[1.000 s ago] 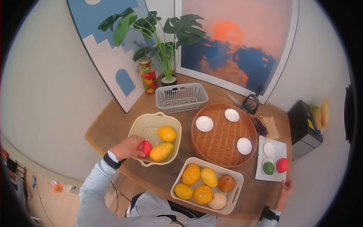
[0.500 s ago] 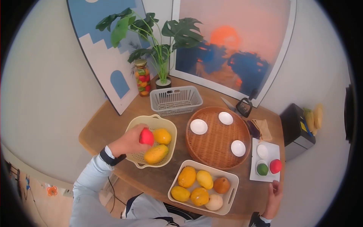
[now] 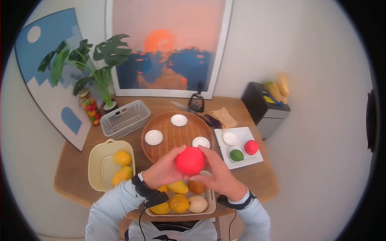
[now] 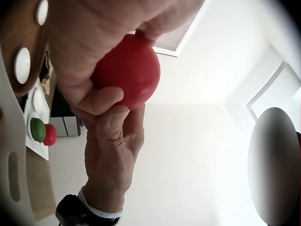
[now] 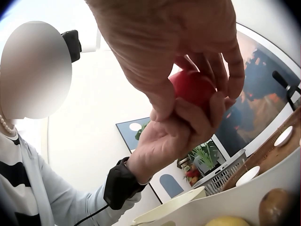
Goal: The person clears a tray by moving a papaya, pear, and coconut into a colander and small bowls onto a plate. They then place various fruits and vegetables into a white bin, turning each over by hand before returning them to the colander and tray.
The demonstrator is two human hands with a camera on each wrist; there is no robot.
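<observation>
A smooth, round red fruit (image 3: 190,160) is held up between both hands, over the far side of the cream tray (image 3: 212,204). My left hand (image 3: 165,169) grips it from the left, fingers curled round its side in the left wrist view. From the right, my right hand (image 3: 219,173) holds the same fruit (image 5: 194,88), with thumb and fingers round it in the right wrist view. Below the hands, the tray holds yellow and orange fruits and a pale round one (image 3: 198,204), partly covered by the hands.
A cream colander (image 3: 93,170) with two yellow fruits stands left. Behind the hands lies a round wicker tray (image 3: 177,134) with white bowls. At right, a white plate (image 3: 226,157) carries a green fruit (image 3: 236,155) and another red one (image 3: 251,147). A grey basket (image 3: 125,119) and a knife (image 3: 179,106) lie farther back.
My left hand has lifted the red fruit out of the colander and carried it right, over the tray. The right hand has come from the table's right edge to grip it too.
</observation>
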